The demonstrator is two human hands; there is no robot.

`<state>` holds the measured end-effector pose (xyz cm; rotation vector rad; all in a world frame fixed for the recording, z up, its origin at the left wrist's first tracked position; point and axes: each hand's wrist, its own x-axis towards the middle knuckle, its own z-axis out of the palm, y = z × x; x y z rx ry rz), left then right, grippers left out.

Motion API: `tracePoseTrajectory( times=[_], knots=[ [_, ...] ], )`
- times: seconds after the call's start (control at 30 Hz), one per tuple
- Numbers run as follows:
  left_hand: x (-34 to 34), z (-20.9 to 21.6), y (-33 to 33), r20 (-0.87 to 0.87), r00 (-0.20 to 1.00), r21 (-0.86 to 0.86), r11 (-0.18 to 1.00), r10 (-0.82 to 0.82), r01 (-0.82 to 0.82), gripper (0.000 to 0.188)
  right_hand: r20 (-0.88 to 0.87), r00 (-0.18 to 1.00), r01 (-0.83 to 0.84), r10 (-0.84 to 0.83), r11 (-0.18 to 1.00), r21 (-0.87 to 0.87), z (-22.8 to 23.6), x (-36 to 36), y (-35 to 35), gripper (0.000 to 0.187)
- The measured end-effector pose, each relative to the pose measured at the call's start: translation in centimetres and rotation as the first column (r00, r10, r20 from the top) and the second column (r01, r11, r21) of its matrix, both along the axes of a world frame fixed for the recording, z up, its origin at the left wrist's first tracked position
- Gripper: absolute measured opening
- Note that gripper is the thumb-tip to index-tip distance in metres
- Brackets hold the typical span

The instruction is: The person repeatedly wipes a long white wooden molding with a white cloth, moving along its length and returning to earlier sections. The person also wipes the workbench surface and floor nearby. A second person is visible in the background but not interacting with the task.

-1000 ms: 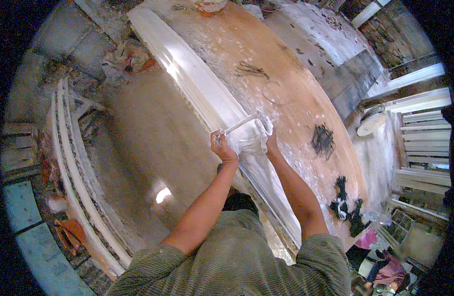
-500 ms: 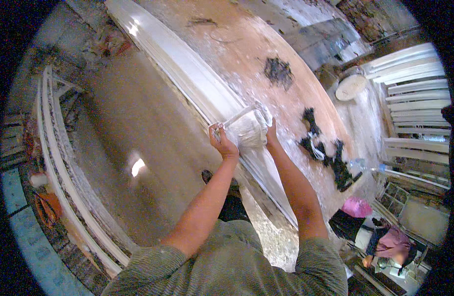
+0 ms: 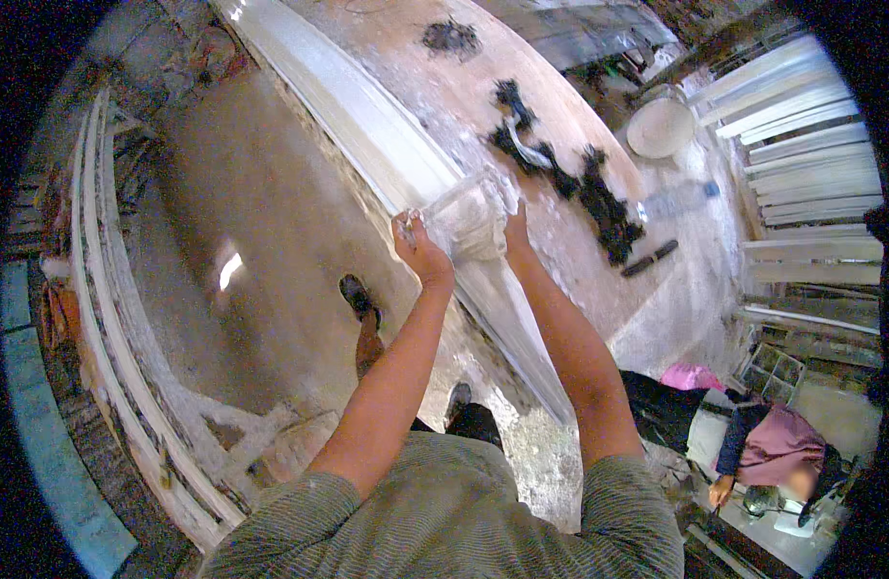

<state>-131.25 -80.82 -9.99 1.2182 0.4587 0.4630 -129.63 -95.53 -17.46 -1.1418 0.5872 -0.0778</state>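
A long white moulding strip point(image 3: 367, 116) runs from the far left down toward me along the bench edge. Astride it sits a block-like tool coated in white, plaster-like material point(image 3: 475, 217), its exact kind hard to make out. My left hand point(image 3: 425, 253) is closed around the tool's left end, fingers smeared with white. At the other end, my right hand point(image 3: 519, 232) grips its side, with most fingers hidden behind it. Black fibre bundles point(image 3: 604, 207) lie on the bench to the right of my right hand.
The brown bench top point(image 3: 560, 106) carries a dark tangle point(image 3: 451, 39), a plastic bottle point(image 3: 678, 200) and a round white tub point(image 3: 661, 127). White strips fill a rack point(image 3: 802, 145) at right. A person point(image 3: 768, 449) sits lower right. Long pale rails point(image 3: 102, 261) stand left.
I have stepped along the bench toward the near end, my left foot now showing out to the side. Both hands keep hold of the tool, which has moved along the strip with me.
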Motion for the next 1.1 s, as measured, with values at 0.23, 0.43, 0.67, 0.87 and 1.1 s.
tracePoseTrajectory(
  times=[0.23,0.43,0.67,0.87,1.1],
  knots=[
    [-13.1,0.7,-6.2,-0.023,0.999,-0.002,1.0,0.025,-0.025,0.011,0.241,0.95,-0.177,0.198,0.978,-0.106,-0.6,-12.6,-6.7,0.036],
    [-20.3,0.4,-10.2,-0.039,0.998,-0.157,0.986,0.058,-0.064,0.01,0.19,0.951,-0.202,0.242,0.957,-0.209,2.9,-19.6,-9.7,0.037],
    [-26.6,-0.3,-13.1,-0.039,0.995,-0.125,0.988,0.089,-0.093,0.01,0.131,0.967,-0.126,0.217,0.859,-0.496,2.3,-28.7,-11.8,0.044],
    [-30.7,-0.9,-14.3,-0.057,0.997,0.036,0.999,0.043,-0.041,0.012,0.089,0.992,-0.035,0.088,0.877,-0.478,1.7,-34.0,-12.1,0.041],
    [-33.3,-1.8,-16.0,0.039,0.994,0.249,0.962,0.102,-0.109,0.013,0.041,0.991,0.135,-0.129,0.967,-0.218,2.0,-37.5,-11.1,0.046]
  ],
)
